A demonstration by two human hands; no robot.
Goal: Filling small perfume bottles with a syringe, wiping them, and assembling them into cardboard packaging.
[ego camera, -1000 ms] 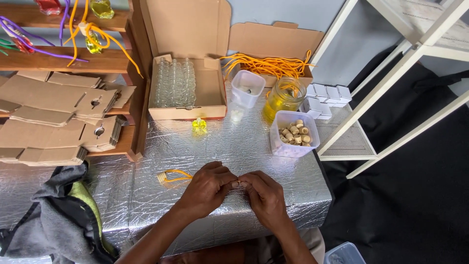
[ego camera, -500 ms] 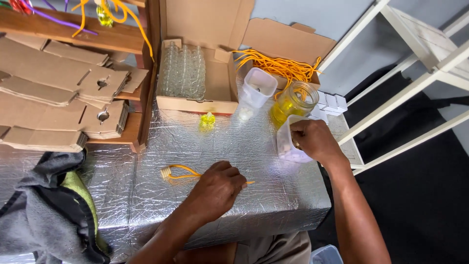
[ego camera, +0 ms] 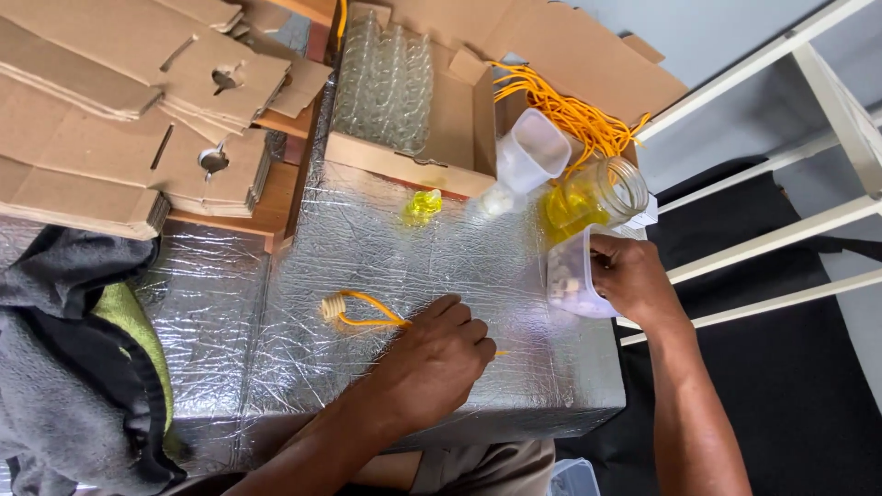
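Note:
My left hand [ego camera: 439, 354] rests on the foil-covered table [ego camera: 303, 367], fingers curled over an orange cord [ego camera: 367, 312] that ends in a small pale bead at its left. My right hand [ego camera: 629, 276] reaches into a clear plastic tub [ego camera: 568, 276] of small pale beads at the table's right edge and tilts it. Whether its fingers grip a bead is hidden. Behind the tub stands a glass jar of yellow liquid [ego camera: 593, 195]. A tiny bottle with yellow liquid [ego camera: 423, 206] stands in the table's middle.
An open cardboard box [ego camera: 441, 119] holds several small clear bottles [ego camera: 386, 78]. A bundle of orange cords [ego camera: 574, 115] and an empty clear cup [ego camera: 531, 152] lie behind. Flat cardboard pieces [ego camera: 110, 119] stack at left. Grey and green cloth [ego camera: 83, 367] lies lower left. White rack [ego camera: 781, 184] at right.
My hands were together at the table's middle. My right hand has moved right to the bead tub and gone into it. My left hand stays on the cord.

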